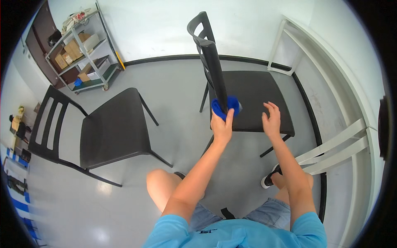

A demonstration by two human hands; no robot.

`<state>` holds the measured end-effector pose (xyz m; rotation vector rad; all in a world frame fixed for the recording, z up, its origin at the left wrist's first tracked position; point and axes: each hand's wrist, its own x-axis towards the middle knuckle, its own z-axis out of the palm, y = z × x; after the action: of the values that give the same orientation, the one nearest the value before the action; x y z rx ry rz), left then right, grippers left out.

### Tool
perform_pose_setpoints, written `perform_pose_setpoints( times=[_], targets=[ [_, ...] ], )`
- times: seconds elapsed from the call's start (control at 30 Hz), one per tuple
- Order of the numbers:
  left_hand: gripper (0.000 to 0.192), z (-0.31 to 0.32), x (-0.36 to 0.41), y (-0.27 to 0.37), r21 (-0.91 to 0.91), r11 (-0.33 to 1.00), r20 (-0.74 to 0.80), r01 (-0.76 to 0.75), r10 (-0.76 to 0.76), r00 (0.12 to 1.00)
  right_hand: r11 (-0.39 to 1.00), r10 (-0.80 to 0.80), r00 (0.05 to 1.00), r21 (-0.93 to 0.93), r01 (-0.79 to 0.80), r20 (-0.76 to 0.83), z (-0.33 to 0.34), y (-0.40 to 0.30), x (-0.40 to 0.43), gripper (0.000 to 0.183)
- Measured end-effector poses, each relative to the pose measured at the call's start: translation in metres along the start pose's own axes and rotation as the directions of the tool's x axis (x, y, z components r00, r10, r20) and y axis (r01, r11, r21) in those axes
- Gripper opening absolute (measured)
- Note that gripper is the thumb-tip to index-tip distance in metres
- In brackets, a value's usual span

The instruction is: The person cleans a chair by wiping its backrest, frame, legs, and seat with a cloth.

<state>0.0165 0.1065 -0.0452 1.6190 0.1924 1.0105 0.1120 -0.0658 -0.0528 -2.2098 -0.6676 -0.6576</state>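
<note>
My left hand [222, 128] grips a blue cloth [233, 105], which is wrapped around the lower part of a dark chair's back post [214, 68]. The thumb lies along the near side of the post. My right hand [272, 119] is empty, fingers apart and slightly curled, near the edge of the same chair's seat [251, 93]. Whether it touches the seat cannot be told. The chair stands upright, its slatted backrest [201, 29] rising on the left of the seat.
A second dark chair [114, 130] stands to the left on the grey floor [173, 90]. Behind it is a wheeled metal shelf rack [90, 51] with cardboard boxes [73, 49]. A long white frame [335, 74] runs along the right wall, with white slats [335, 142] reaching towards my right leg.
</note>
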Motion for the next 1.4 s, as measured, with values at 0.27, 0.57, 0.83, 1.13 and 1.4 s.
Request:
perform_pose_setpoints(
  times=[0.27, 0.57, 0.83, 1.13, 1.4],
  targets=[
    [0.034, -0.013, -0.018, -0.056, 0.244, 0.97, 0.141, 0.011, -0.047, 0.989, 0.791, -0.147, 0.987, 0.606, 0.082, 0.059, 0.016, -0.182, 0.026, 0.062],
    [0.032, 0.002, -0.049, -0.006, 0.097, 0.991, 0.11, -0.093, 0.082, 0.991, 0.836, 0.169, 0.914, 0.438, -0.331, 0.368, 0.033, -0.119, -0.002, 0.038],
    [0.035, -0.004, -0.068, 0.06, -0.012, 0.872, 0.14, -0.488, 0.485, 0.863, 0.592, 0.173, 0.889, 0.677, -0.438, 0.424, -0.028, -0.075, -0.036, 0.019],
    [0.034, 0.032, -0.006, 0.122, 0.058, -0.43, 0.718, -0.901, 0.645, -0.261, 0.909, -0.034, 0.955, 0.406, -0.093, 0.295, -0.041, 0.01, -0.082, 0.04],
    [0.028, 0.056, 0.066, 0.222, 0.059, 0.117, 0.09, -0.991, 0.989, 0.122, 0.605, 0.233, 0.867, 0.632, -0.483, 0.44, -0.093, -0.038, -0.065, 0.028]
  ],
)
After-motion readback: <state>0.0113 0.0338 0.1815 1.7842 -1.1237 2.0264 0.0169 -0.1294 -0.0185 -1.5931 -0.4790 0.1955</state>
